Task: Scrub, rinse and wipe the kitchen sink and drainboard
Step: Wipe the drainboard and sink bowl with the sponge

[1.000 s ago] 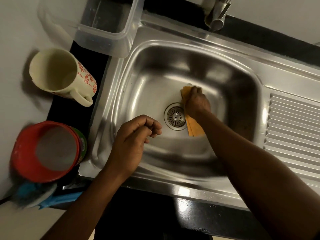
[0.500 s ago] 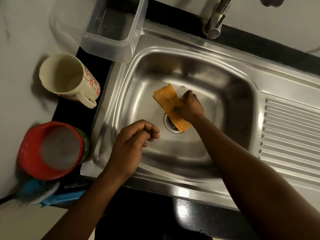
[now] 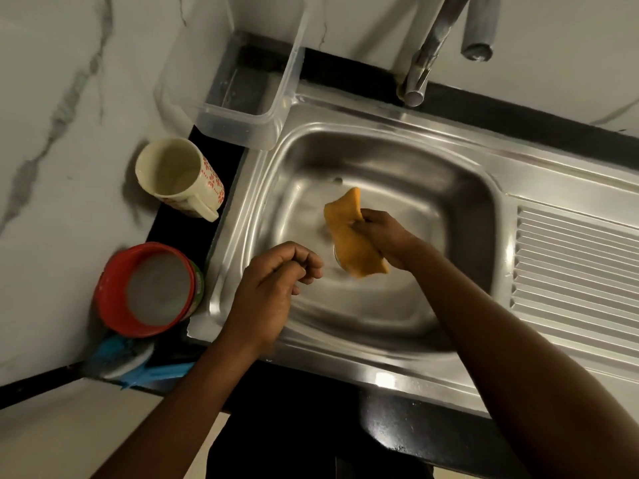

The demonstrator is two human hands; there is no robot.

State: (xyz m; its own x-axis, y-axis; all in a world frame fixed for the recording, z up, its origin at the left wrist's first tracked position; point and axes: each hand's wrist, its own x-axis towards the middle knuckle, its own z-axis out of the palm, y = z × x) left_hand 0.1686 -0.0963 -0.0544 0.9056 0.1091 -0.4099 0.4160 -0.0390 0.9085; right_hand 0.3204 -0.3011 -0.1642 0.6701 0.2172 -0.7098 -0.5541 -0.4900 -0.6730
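Right grip (image 3: 383,236): fingers and thumb bunched round one edge of the orange cloth (image 3: 352,236), pinching it. The rest of the cloth hangs crumpled toward the basin floor. Motion blur here, so I can't tell if the cloth touches the steel or sits just off it. It covers most of the drain (image 3: 336,254).

Left grip (image 3: 276,292): fingers curled into a loose fist, nothing in it that I can see. It hovers over the near-left part of the sink (image 3: 449,188).

Drainboard (image 3: 570,271) is to my right, ribbed, nothing on it. Faucet (image 3: 425,63) is at the back; no water seen running. On the bench to my left: clear plastic container (image 3: 242,98), floral mug (image 3: 179,178), red tub (image 3: 148,288), blue brush (image 3: 128,364).

Step, my guess: wipe stage, inside the basin. No suds visible.

The next move calls for spreading the cloth flat under my palm, sweeping the basin walls and corners, then taking it over the rim and along the drainboard grooves, not across them.
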